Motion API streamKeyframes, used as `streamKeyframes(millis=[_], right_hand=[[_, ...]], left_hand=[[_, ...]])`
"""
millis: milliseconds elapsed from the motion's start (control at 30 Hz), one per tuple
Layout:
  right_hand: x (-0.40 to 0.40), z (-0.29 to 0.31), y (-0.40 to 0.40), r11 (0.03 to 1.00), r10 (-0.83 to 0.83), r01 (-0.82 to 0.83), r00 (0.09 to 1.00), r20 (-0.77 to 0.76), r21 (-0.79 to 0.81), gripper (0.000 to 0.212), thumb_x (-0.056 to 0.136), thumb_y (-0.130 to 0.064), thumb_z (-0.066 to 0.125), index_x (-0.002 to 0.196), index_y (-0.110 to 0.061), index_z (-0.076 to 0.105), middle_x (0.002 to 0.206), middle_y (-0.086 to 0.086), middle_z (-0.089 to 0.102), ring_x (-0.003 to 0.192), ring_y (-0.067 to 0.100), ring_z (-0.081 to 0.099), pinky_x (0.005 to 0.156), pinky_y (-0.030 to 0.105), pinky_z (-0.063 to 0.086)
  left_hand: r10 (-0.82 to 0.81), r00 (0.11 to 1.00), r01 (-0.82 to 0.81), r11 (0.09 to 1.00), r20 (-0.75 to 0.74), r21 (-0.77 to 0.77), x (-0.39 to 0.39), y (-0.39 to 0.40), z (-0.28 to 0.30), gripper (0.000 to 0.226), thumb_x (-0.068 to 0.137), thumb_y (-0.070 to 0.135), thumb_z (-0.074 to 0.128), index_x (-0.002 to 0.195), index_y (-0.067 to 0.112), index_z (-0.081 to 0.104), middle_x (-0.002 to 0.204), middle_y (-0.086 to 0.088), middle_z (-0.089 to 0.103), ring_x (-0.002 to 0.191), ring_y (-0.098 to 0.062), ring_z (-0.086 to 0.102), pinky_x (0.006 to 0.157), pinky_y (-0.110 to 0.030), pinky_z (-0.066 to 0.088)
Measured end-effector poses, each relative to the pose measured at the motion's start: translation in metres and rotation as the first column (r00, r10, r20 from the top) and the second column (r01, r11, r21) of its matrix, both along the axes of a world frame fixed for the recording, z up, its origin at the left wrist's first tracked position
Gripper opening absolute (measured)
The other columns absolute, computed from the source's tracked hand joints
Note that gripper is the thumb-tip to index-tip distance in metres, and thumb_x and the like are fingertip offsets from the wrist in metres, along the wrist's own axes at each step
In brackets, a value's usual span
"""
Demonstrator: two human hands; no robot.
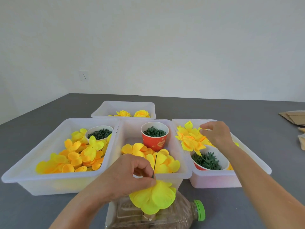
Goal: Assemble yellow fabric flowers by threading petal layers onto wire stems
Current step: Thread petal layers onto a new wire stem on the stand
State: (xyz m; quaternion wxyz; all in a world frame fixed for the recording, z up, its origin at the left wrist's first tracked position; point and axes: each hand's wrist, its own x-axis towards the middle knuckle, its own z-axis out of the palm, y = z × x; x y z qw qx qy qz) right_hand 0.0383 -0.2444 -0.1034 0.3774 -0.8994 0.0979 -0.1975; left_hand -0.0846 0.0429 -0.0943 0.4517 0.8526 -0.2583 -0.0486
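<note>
My left hand [130, 176] pinches a thin dark green wire stem [154, 164] that points up, with a half-built yellow flower [153, 198] hanging below the fingers. My right hand [216, 134] reaches into the right white bin [257, 161] and pinches the tip of a pointed yellow petal layer [191, 138]. The middle bin [183, 156] holds round yellow petals [165, 161] and a red cup of green rings [155, 135]. The left bin [33, 164] holds several more yellow and orange petals [74, 156].
A white cup of dark green parts [99, 133] stands in the left bin. A red cup of green leafy calyxes [208, 160] sits in the right bin. A far bin [123, 107] holds finished flowers. A plastic bottle with a green cap [165, 215] lies at the front. Cardboard pieces [293, 118] lie far right.
</note>
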Motion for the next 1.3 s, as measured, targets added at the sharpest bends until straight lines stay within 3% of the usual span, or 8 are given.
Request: streamKeyframes(millis=[100, 267, 467, 567, 733, 967, 1200, 1300], right_hand=[[0.023, -0.013, -0.014, 0.976, -0.014, -0.026, 0.982, -0.187, -0.215, 0.037, 0.085, -0.017, 0.063, 0.122, -0.018, 0.062, 0.133, 0.002, 0.055, 0.123, 0.022, 0.048, 0.103, 0.038, 0.038], [0.037, -0.027, -0.012, 0.895, -0.009, -0.136, 0.947, -0.322, -0.424, 0.040, 0.092, -0.023, 0.053, 0.132, -0.023, 0.053, 0.139, 0.003, 0.050, 0.128, 0.028, 0.041, 0.104, 0.041, 0.036], [0.034, -0.025, -0.004, 0.932, 0.025, -0.098, 0.978, -0.209, -0.349, 0.013, 0.083, -0.014, 0.063, 0.086, -0.018, 0.075, 0.101, 0.002, 0.066, 0.098, 0.026, 0.057, 0.092, 0.045, 0.044], [0.032, -0.021, -0.003, 0.937, 0.053, -0.115, 0.980, -0.192, -0.329, 0.008, 0.079, -0.012, 0.067, 0.079, -0.015, 0.075, 0.086, 0.001, 0.061, 0.085, 0.021, 0.055, 0.077, 0.034, 0.044], [0.033, -0.015, -0.005, 0.942, 0.102, -0.174, 0.963, -0.248, -0.288, 0.012, 0.074, 0.002, 0.062, 0.080, -0.005, 0.069, 0.089, 0.007, 0.065, 0.082, 0.020, 0.056, 0.069, 0.029, 0.044], [0.046, -0.018, -0.002, 0.940, 0.090, -0.177, 0.953, -0.290, -0.290, 0.040, 0.085, -0.028, 0.066, 0.120, -0.009, 0.060, 0.129, 0.007, 0.055, 0.118, 0.025, 0.049, 0.093, 0.031, 0.037], [0.045, -0.013, -0.001, 0.964, -0.056, 0.005, 0.981, -0.185, -0.268, 0.010, 0.077, -0.004, 0.066, 0.084, -0.006, 0.072, 0.102, 0.008, 0.069, 0.097, 0.025, 0.063, 0.080, 0.029, 0.049], [0.041, -0.009, -0.008, 0.990, -0.042, 0.039, 0.999, -0.023, -0.138, 0.026, 0.075, 0.000, 0.068, 0.099, -0.011, 0.067, 0.092, 0.003, 0.064, 0.088, 0.020, 0.058, 0.075, 0.028, 0.044]], left_hand=[[-0.007, 1.000, 0.007, 1.000, -0.013, -0.004, 0.000, 0.000, 0.002, 0.028, 0.077, 0.002, 0.072, 0.061, 0.025, 0.064, 0.081, -0.004, 0.070, 0.081, -0.019, 0.066, 0.083, -0.030, 0.052], [-0.021, 0.999, 0.020, 0.999, -0.040, -0.028, 0.002, 0.002, 0.001, 0.038, 0.076, 0.002, 0.072, 0.056, 0.032, 0.063, 0.080, -0.004, 0.071, 0.082, -0.022, 0.066, 0.082, -0.033, 0.053], [-0.007, 0.999, 0.006, 1.000, -0.051, -0.020, 0.002, 0.001, 0.001, 0.037, 0.077, 0.004, 0.073, 0.056, 0.034, 0.064, 0.079, -0.001, 0.071, 0.083, -0.022, 0.066, 0.084, -0.042, 0.053], [0.001, 0.999, -0.001, 1.000, -0.052, -0.016, 0.001, 0.001, 0.000, 0.036, 0.077, 0.005, 0.073, 0.056, 0.034, 0.064, 0.079, 0.000, 0.072, 0.083, -0.021, 0.067, 0.084, -0.043, 0.052], [-0.010, 0.999, 0.009, 1.000, -0.045, -0.010, 0.002, 0.001, 0.001, 0.035, 0.077, 0.005, 0.073, 0.056, 0.032, 0.064, 0.079, 0.000, 0.072, 0.082, -0.020, 0.067, 0.084, -0.044, 0.052], [-0.021, 0.999, 0.021, 1.000, -0.033, -0.013, 0.003, 0.001, 0.000, 0.038, 0.077, 0.006, 0.073, 0.057, 0.036, 0.064, 0.079, 0.000, 0.071, 0.080, -0.019, 0.066, 0.083, -0.041, 0.052], [-0.020, 0.999, 0.020, 1.000, -0.039, -0.011, 0.004, 0.001, 0.001, 0.037, 0.077, 0.005, 0.073, 0.056, 0.033, 0.063, 0.078, -0.001, 0.071, 0.082, -0.024, 0.065, 0.084, -0.046, 0.050], [-0.014, 0.999, 0.014, 1.000, -0.033, -0.007, 0.003, 0.001, 0.000, 0.034, 0.077, 0.005, 0.073, 0.057, 0.030, 0.063, 0.078, -0.002, 0.071, 0.082, -0.026, 0.065, 0.083, -0.047, 0.050]])
